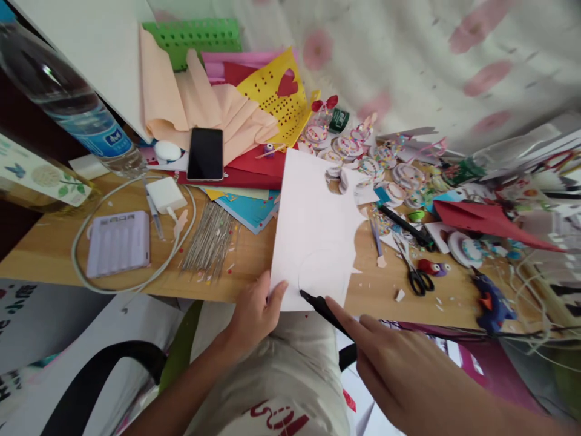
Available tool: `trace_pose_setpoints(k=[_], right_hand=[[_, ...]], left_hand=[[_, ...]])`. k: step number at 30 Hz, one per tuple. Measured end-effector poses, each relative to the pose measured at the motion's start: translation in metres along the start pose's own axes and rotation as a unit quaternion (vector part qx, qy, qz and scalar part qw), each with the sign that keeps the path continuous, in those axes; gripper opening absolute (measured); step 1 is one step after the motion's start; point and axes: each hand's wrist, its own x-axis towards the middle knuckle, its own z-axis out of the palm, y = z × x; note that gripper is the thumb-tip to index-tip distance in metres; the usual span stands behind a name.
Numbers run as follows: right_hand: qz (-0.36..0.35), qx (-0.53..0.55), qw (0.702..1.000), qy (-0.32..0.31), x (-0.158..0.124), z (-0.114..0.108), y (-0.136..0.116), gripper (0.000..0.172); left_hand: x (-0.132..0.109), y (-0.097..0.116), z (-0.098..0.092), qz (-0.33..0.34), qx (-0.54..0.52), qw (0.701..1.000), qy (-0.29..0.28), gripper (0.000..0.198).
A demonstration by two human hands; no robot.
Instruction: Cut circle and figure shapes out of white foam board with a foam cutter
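A white sheet of board [313, 212] lies on the table and reaches over its front edge. A round hole is cut near its top, and curved notches run down its right side. My left hand [256, 309] grips the lower left edge, thumb on top. My right hand [390, 357] is closed around a slim black pen-like tool [327, 312], index finger stretched along it. The tool's dark tip meets the sheet at a faint circle outline in the lower part. Whether that tip is a blade or a nib, I cannot tell.
Right of the sheet lie scissors [414, 272], a blue glue gun [492, 303] and several decorated white discs [406, 175]. Leftward are thin metal sticks [209, 239], a phone [206, 154], a looped cable [77, 251], a lilac case [118, 243] and a large bottle [68, 103].
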Motion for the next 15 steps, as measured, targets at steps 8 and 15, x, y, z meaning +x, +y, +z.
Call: trace_pose_setpoints(k=[8,15], right_hand=[[-0.007,-0.033,0.994,-0.099,0.032,-0.031,0.023,0.039],[-0.008,-0.110,0.983,-0.146,0.052,-0.049,0.008,0.025]], left_hand=[[-0.007,0.016,-0.054,0.122,0.260,0.958,-0.006,0.043],[0.064,0.036,-0.063,0.445,0.285,0.831,-0.174,0.075]])
